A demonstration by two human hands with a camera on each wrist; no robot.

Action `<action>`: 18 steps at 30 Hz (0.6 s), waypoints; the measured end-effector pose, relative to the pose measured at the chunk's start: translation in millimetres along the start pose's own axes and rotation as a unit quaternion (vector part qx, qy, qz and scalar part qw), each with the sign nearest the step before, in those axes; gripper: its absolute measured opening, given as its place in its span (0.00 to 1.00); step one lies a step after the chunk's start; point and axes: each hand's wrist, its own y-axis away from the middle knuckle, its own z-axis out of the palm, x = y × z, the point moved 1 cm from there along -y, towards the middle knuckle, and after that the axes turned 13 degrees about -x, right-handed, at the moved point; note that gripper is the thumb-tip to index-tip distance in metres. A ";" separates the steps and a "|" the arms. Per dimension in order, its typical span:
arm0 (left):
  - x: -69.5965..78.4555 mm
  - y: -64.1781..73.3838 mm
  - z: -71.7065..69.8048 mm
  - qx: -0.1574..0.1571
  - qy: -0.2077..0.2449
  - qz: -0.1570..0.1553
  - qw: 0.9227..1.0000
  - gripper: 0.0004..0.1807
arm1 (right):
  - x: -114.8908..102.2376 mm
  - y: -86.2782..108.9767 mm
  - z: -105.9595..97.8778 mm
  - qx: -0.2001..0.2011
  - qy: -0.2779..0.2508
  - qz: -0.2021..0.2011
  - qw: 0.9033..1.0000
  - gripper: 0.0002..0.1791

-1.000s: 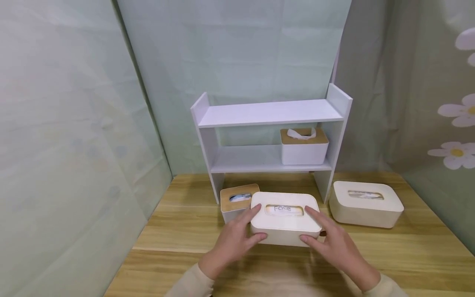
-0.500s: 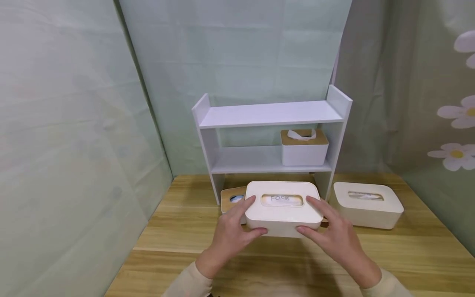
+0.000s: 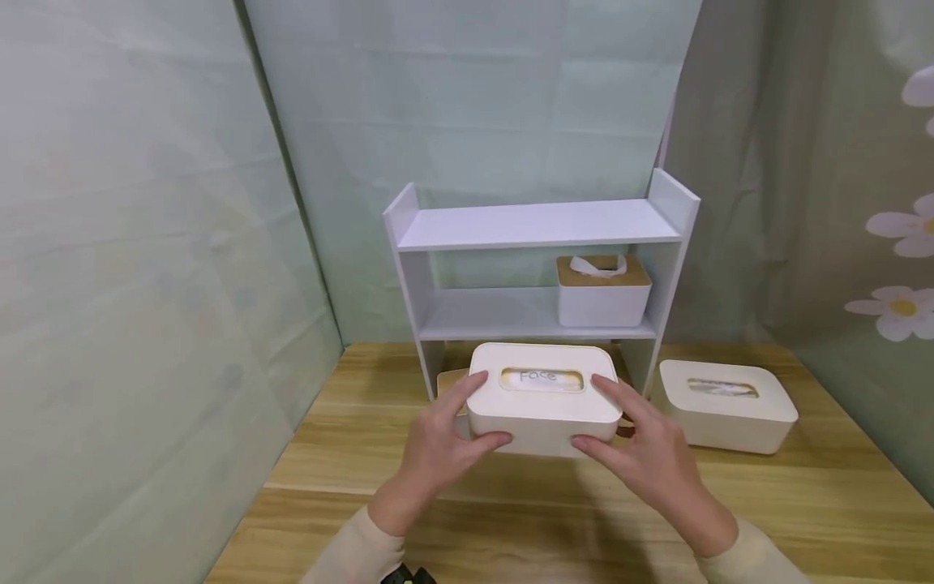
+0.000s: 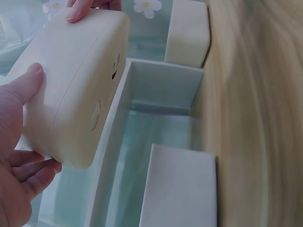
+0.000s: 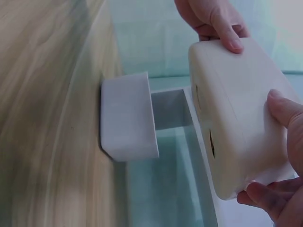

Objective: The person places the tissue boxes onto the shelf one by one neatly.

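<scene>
A cream tissue box [image 3: 543, 418] with a rounded lid and a slot lettered "Face" is held up above the table between both hands. My left hand [image 3: 438, 442] grips its left end, thumb on the front wall and fingers at the side. At the right end my right hand [image 3: 649, 446] grips it the same way. The left wrist view shows the box's underside raised off the wood, with the left thumb [image 4: 28, 82] pressed on its wall. Behind it, a smaller box with a wooden lid [image 3: 451, 380] is mostly hidden.
A white two-tier shelf [image 3: 540, 227] stands at the back of the table [image 3: 350, 454]. On its middle board, at the right, sits a white tissue box with a wooden lid [image 3: 604, 304]. Another cream tissue box [image 3: 730, 405] rests on the table right of the shelf.
Both hands have raised the cream tissue box and carried it away from me, slightly left. It now covers more of the smaller wooden-lidded box behind.
</scene>
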 end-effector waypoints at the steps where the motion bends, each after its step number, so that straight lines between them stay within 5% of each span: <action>1: -1.4 -0.3 -1.5 0.001 0.002 -0.004 1.000 0.44 | -1.2 -2.2 0.6 0.001 0.001 -0.001 1.000 0.46; 18: -50.2 -25.2 -32.6 -0.025 -0.016 -0.073 0.997 0.43 | -10.4 -71.3 18.9 -0.036 -0.013 -0.014 0.999 0.43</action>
